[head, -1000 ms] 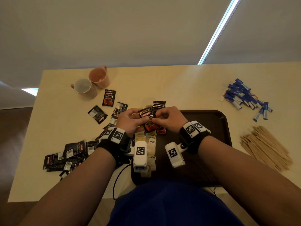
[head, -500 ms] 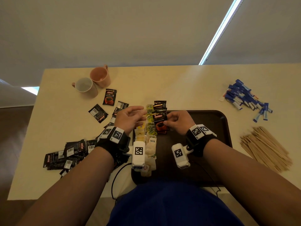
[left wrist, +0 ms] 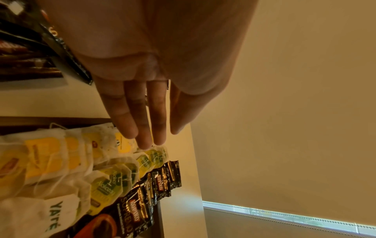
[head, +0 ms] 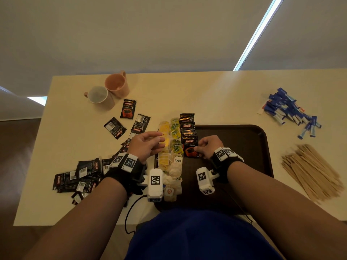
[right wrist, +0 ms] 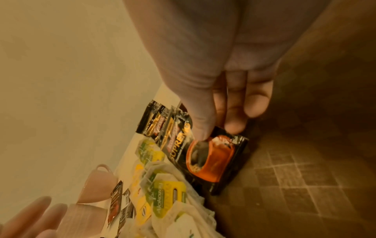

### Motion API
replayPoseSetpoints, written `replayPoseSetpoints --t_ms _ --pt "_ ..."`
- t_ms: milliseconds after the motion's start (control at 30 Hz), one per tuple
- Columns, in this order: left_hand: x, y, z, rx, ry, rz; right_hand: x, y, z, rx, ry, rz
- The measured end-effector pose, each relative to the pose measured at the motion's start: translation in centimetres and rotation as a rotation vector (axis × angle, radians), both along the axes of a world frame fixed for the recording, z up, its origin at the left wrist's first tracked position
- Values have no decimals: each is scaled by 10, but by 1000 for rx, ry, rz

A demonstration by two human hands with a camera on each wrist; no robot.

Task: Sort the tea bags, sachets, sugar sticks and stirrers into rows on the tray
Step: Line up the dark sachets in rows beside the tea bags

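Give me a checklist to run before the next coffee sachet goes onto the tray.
1. Right hand free: not ok, it pinches the nearest sachet of the coffee row.
2. Left hand free: ok, fingers straight, holding nothing.
3. Loose sachets within the left hand's reach: ok, likely.
4. Bare tray right of the coffee row: ok.
5. Tea bags in rows: ok.
6. Sugar sticks and stirrers on the tray: not ok, both on the table.
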State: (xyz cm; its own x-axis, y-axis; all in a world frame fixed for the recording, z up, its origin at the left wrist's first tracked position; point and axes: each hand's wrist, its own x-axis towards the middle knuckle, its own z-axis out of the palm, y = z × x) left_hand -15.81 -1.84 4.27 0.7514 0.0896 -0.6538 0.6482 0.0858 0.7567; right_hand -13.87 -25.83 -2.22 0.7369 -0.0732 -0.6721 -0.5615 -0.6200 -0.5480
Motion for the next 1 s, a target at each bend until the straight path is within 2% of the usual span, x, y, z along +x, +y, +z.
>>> replayPoseSetpoints --t_ms 433,600,767,933,1000 --pt "-6 9 -9 46 46 22 2 5 2 -51 21 7" --pt "-16 22 -10 105 90 28 -3 -4 6 -103 -23 35" --pt "-37 74 -12 267 161 57 -9 9 26 -149 -155 89" --pt "-64 145 -19 460 218 200 -13 72 50 2 -243 180" --pt "-71 167 -20 587 220 166 -17 106 59 60 -242 276"
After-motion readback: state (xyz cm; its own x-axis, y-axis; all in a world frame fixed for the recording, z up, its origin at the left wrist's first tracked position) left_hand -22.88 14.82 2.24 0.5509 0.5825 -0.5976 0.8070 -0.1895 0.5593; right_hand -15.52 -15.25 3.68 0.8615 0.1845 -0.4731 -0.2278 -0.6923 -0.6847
